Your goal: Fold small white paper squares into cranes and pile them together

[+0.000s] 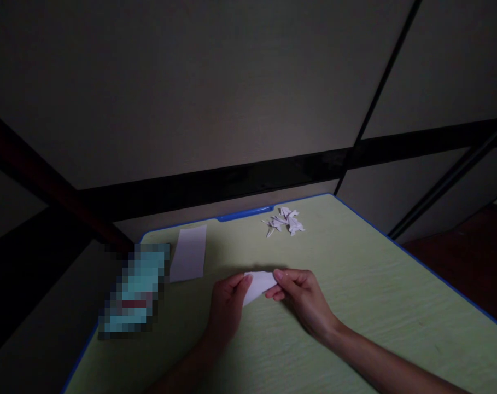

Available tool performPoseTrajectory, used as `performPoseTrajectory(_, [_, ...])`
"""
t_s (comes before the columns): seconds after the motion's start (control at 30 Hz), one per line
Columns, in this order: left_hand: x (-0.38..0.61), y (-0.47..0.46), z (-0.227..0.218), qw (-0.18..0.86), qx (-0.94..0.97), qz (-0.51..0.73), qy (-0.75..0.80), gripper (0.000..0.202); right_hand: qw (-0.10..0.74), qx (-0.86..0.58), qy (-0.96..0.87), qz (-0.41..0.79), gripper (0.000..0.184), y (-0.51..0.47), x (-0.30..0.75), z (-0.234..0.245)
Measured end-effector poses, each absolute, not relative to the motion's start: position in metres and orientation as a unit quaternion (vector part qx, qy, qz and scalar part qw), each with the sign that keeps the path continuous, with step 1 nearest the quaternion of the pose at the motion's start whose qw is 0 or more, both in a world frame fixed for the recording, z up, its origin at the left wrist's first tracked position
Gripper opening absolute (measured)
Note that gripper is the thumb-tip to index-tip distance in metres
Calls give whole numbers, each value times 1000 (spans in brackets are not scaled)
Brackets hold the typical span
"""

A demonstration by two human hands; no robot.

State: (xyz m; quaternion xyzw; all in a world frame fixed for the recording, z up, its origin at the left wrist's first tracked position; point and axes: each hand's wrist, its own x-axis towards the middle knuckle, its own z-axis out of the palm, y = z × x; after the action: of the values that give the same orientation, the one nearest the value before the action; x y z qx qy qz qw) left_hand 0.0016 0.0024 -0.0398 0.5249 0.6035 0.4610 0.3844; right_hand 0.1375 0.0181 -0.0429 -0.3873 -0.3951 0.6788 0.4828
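A small folded white paper (258, 284) rests low over the pale green table (355, 306), held from both sides. My left hand (227, 303) pinches its left edge with thumb and fingers. My right hand (299, 298) grips its right edge, fingers curled over the top. Both hands meet near the middle of the table, close to me.
A stack of white paper sheets (188, 253) lies to the left of my hands. Several small folded paper figures (284, 221) sit in a pile near the far edge. A blurred-out blue object (135, 290) lies at the left edge. The table has a blue rim (244, 213); walls stand behind.
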Motion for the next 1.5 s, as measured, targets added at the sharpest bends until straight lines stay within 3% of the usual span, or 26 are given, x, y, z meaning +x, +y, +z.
performPoseTrajectory(0.23, [-2, 6, -44, 525, 456, 475, 539, 30, 458, -395, -513, 609, 30, 19, 142, -37])
performPoseTrajectory(0.6, [1, 5, -40, 416, 667, 396, 474, 25, 479, -416, -545, 548, 31, 23, 149, -37])
performPoseTrajectory(0.9, [1, 2, -40, 441, 663, 386, 466, 32, 418, -350, -562, 622, 30, 22, 146, -40])
performPoseTrajectory(1.13, [4, 1, -45, 468, 695, 315, 446, 31, 385, -371, -577, 618, 45, 21, 148, -43])
performPoseTrajectory(1.33, [4, 0, -44, 467, 705, 306, 437, 34, 462, -379, -564, 570, 32, 23, 151, -38])
performPoseTrajectory(1.5, [4, -1, -43, 470, 706, 302, 434, 34, 482, -356, -535, 595, 35, 24, 150, -40])
